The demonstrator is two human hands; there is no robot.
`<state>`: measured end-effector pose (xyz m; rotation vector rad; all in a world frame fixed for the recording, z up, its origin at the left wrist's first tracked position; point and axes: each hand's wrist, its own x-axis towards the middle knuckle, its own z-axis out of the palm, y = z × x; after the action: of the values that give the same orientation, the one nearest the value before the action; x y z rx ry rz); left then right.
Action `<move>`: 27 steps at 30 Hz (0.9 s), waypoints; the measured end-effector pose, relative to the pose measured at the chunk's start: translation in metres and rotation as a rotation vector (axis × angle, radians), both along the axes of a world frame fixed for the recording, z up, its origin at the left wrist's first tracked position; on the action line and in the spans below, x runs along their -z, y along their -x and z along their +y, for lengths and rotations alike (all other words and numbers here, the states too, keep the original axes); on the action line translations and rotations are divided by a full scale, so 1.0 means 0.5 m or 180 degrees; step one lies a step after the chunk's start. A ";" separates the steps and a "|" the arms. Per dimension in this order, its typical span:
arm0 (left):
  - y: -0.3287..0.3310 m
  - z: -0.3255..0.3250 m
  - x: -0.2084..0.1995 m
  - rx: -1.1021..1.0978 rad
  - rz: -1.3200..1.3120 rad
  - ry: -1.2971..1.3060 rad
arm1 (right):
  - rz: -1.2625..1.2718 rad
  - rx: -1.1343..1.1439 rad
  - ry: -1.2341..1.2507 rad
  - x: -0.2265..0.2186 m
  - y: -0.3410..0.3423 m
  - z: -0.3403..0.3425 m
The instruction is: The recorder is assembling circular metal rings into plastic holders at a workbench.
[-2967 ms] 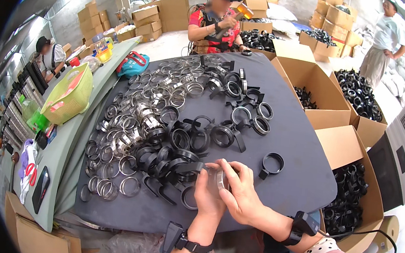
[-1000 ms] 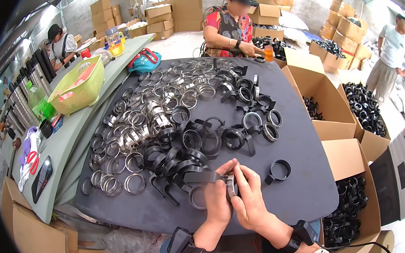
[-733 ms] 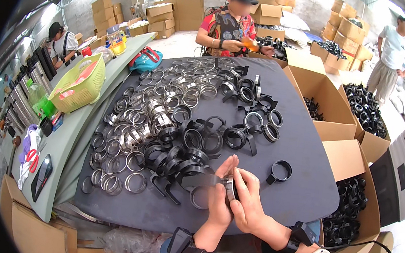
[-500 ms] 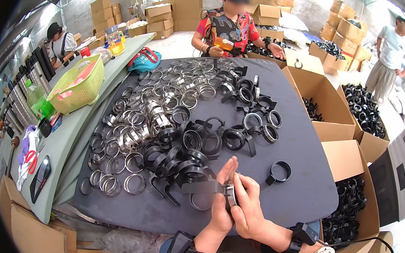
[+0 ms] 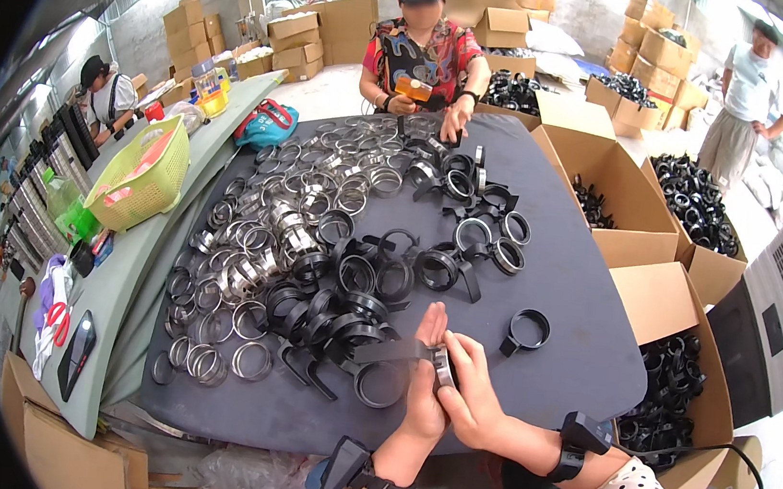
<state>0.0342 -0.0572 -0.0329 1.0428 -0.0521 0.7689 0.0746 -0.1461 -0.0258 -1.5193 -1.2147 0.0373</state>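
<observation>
Near the table's front edge, my two hands press together around a metal ring with a black tab [image 5: 443, 367]. Its dark flat tab sticks out to the left past my left hand [image 5: 426, 403], whose fingers point up and lie flat against the ring's left side. My right hand [image 5: 475, 387] grips it from the right, thumb and fingers along the rim. My palms hide much of the ring. Just left of my hands lies a heap of black tabbed rings [image 5: 335, 315], beside many bare silver rings [image 5: 267, 230]. One black tabbed ring [image 5: 529, 329] lies apart to the right.
Cardboard boxes [image 5: 637, 253] of black rings line the table's right side. A green side table [image 5: 128, 311] on the left bears a yellow-green basket [image 5: 144, 173], red scissors [image 5: 60, 324] and a phone [image 5: 77, 356]. Across the table, a co-worker [image 5: 423, 55] holds an orange tool.
My hands still press on the same ring, with only a slight shift. The co-worker's outstretched hand has come from beside the boxes to the rings at the table's far edge.
</observation>
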 end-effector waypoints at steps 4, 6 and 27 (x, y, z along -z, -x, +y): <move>0.006 -0.023 -0.003 0.0033 0.0429 0.0684 | -0.0706 0.0519 -0.0123 -0.033 -0.077 -0.047; 0.011 -0.007 0.002 0.0018 0.0616 0.0786 | -0.0352 0.0947 0.0147 -0.045 -0.153 -0.084; 0.020 0.041 0.003 -0.0097 0.0905 0.1115 | -0.0472 0.0832 0.1458 0.091 -0.580 0.153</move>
<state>0.0240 -0.0367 -0.0343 0.8099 0.3320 0.6230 0.3645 -0.0697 -0.0711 -2.1043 -1.1627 0.0308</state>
